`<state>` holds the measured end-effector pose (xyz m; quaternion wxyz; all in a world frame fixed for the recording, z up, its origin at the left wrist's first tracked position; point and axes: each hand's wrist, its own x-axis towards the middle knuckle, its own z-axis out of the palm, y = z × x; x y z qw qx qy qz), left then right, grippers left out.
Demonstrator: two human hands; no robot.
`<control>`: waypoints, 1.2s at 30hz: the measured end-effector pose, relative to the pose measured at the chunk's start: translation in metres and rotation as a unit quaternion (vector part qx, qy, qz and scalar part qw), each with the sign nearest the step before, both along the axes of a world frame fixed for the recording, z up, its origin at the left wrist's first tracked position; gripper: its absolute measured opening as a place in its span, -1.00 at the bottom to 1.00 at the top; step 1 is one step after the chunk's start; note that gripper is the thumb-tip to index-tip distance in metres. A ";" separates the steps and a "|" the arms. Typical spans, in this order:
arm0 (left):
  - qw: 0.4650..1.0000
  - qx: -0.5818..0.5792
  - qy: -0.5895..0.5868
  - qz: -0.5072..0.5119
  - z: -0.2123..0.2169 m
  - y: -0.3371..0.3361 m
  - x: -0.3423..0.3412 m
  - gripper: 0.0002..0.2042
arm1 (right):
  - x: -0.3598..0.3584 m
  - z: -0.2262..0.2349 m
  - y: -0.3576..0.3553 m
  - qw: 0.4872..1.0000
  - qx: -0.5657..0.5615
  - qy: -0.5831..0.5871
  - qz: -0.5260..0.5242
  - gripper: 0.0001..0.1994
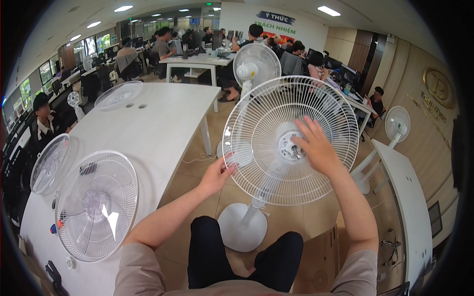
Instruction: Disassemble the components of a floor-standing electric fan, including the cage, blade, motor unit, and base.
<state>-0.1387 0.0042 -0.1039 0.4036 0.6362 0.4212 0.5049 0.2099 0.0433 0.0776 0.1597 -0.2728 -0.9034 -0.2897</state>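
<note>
A white pedestal fan (276, 113) stands on the floor in front of me, its round base (243, 228) between my knees. Only the rear wire guard is on it; the motor hub (289, 146) shows in the middle. My left hand (217, 173) grips the guard's rim at its lower left. My right hand (316, 148) rests on the wires beside the hub, fingers spread around it.
A long white table (158, 118) runs along my left with a complete fan head (96, 204), loose wire guards (49, 163) (118, 94) and small parts. Another white table (410, 197) is at my right. More fans (256, 64) (397, 123) stand behind. People sit at desks beyond.
</note>
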 end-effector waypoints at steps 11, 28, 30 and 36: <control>0.998 0.013 -0.060 0.006 -0.007 0.005 -0.002 -0.46 | -0.016 -0.019 -0.005 0.996 0.015 0.091 0.016 -0.50; 0.998 0.004 -0.056 0.015 -0.002 0.000 0.001 -0.45 | 0.003 -0.049 0.010 0.993 0.078 0.080 0.023 -0.39; 0.998 -0.004 -0.057 0.014 0.000 -0.001 0.002 -0.45 | 0.002 -0.051 0.005 0.989 0.058 0.136 0.025 -0.38; 0.999 -0.020 -0.037 -0.004 0.002 -0.004 -0.002 -0.47 | -0.023 -0.057 0.001 0.980 0.034 0.197 0.010 -0.41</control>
